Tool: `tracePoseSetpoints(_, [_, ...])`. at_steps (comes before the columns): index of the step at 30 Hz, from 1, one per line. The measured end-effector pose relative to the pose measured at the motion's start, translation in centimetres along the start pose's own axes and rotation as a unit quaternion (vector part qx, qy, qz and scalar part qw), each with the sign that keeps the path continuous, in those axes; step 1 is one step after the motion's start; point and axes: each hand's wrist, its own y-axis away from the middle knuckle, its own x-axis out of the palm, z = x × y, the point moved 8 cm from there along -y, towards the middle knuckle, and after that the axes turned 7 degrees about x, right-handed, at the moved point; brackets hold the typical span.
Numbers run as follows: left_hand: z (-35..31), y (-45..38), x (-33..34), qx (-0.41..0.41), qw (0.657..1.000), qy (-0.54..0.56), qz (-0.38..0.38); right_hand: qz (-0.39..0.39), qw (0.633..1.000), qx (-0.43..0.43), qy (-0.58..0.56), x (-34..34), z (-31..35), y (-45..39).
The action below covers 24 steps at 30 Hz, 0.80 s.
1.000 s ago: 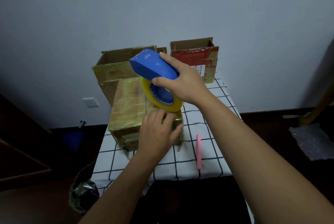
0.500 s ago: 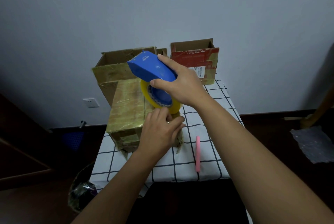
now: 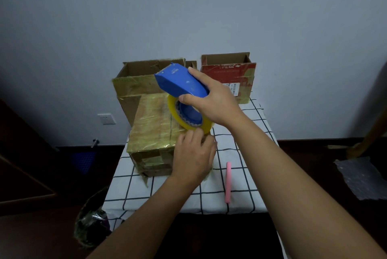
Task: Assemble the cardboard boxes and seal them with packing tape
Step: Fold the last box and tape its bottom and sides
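A closed cardboard box (image 3: 154, 127), its top covered in glossy tape, sits on the checked table (image 3: 209, 198). My right hand (image 3: 211, 99) grips a blue tape dispenser (image 3: 180, 82) with a yellow tape roll (image 3: 189, 119), held just over the box's right top edge. My left hand (image 3: 193, 158) is at the box's near right corner, its fingertips pinching at the tape end under the roll. Behind stand two open boxes, a brown one (image 3: 136, 79) and a red-printed one (image 3: 230, 72).
A pink stick-shaped object (image 3: 228, 182) lies on the table to the right of the box. A crumpled dark plastic bag (image 3: 92, 221) sits on the floor at the left, clear plastic sheeting (image 3: 360, 177) on the floor at the right. A wall rises close behind the table.
My left hand's fingers have drawn together from lying flat on the box to pinching at the tape under the roll. The dispenser has stayed almost in place.
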Motion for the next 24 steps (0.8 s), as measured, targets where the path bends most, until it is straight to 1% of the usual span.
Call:
tracePoseSetpoints(4, [1.8,1.4,-0.2,0.012,0.998,0.067,0.013,0.005,1.000,0.008,-0.011,0.0,-0.1,0.0])
tracePoseSetpoints(8, [3.7,2.1,-1.3,-0.004,0.999,0.039,-0.002,0.008,1.000,0.011,-0.013,0.3,0.2,-0.1])
tracePoseSetpoints(10, [3.6,2.0,-1.1,-0.006,0.999,0.045,0.000,0.007,1.000,0.007,0.001,0.5,0.3,-0.3])
tracePoseSetpoints(13, [4.1,2.2,-1.1,-0.007,0.997,0.083,0.001,0.007,1.000,0.014,-0.001,0.3,0.1,-0.5])
tracePoseSetpoints(16, [5.7,2.9,-2.0,-0.015,0.998,0.056,-0.012,0.001,1.000,0.018,-0.008,0.1,0.0,-0.3])
tracePoseSetpoints(19, [6.0,2.9,-2.3,-0.010,0.998,0.056,-0.023,-0.001,1.000,0.015,-0.009,0.3,0.2,-0.3])
tracePoseSetpoints(24, [6.5,3.1,-2.4,-0.009,0.997,0.078,-0.004,-0.005,1.000,0.022,-0.007,0.0,0.1,-0.5])
